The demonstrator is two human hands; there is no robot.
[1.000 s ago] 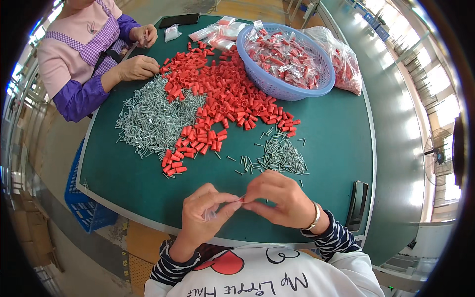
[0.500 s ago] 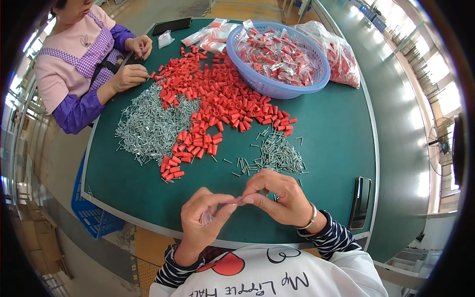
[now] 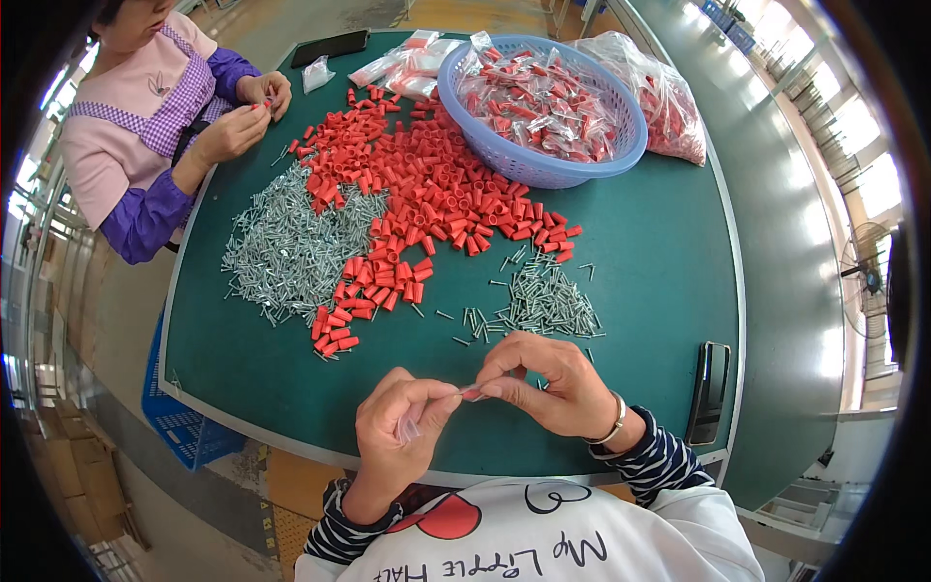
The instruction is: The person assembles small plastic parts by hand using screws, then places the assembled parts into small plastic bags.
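Both my hands meet low over the table's near side, pinching a small clear plastic bag (image 3: pixel 472 393) with a reddish edge between their fingertips. My left hand (image 3: pixel 388 422) also has more clear film (image 3: pixel 407 428) tucked in its palm. My right hand (image 3: pixel 543 383), with a bangle at the wrist, grips the bag's other end. Just beyond it lies a small pile of screws (image 3: pixel 548 303). Farther off spreads a large heap of red tapered plastic caps (image 3: pixel 436 194), next to a bigger heap of silver screws (image 3: pixel 291 247).
A blue plastic basket (image 3: pixel 635 145) holds filled small bags, beside a big clear bag (image 3: pixel 669 107) of red pieces. Phones lie at the right edge (image 3: pixel 709 393) and far left (image 3: pixel 331 47). Across at left, a co-worker's hands (image 3: pixel 247 121) handle a red piece. A blue crate (image 3: pixel 184 427) stands below.
My hands stay nearly in place, still pinching the small bag, whose red edge shows a little more. The co-worker's hands have lifted away from the heap and come together.
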